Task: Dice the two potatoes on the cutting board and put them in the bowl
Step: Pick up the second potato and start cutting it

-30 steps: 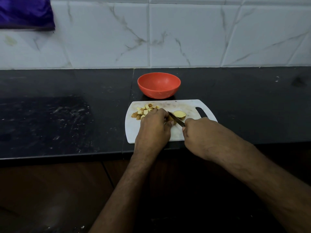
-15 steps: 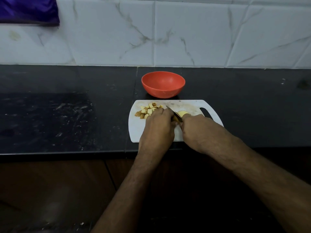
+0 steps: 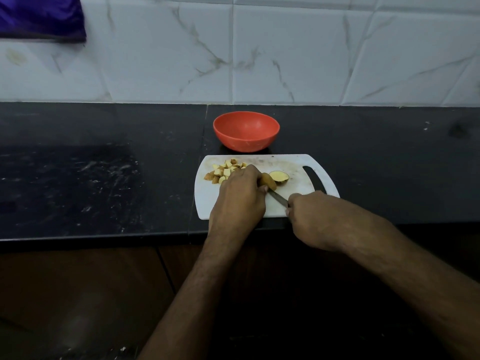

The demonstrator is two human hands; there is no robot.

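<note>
A: White plastic cutting board [image 3: 298, 201] sat on the black counter [image 3: 104, 178], close to the front edge. Handle slot at its right end. We saw light staining on the surface.

B: Where was the bowl?

A: Orange-red bowl [image 3: 246, 131] stood on the counter just behind the board. We saw nothing inside it from the head view.

B: Potatoes?

A: Diced pieces [image 3: 223, 170] were piled at the board's far left, skin on. One potato half [image 3: 279, 176] lay near the middle of the board. A second potato piece [image 3: 267, 181] lay just left of it, touching or nearly so, partly hidden under our left hand.

B: Left hand state?

A: Our left hand [image 3: 240, 196] was curled down over that second piece, fingertips pinning it to the board. The grip was mostly hidden behind the knuckles.

B: Right hand?

A: Our right hand [image 3: 311, 219] was closed in a fist round the knife handle, at the board's front right. The handle was fully hidden in the fist. The knife [image 3: 278, 199] blade ran up and left from the fist to the held piece. We could not tell whether the edge was in the potato or only against it.

B: Anything else?

A: White marbled tiles [image 3: 285, 53] behind the counter, purple cloth [image 3: 41, 16] at top left.
</note>
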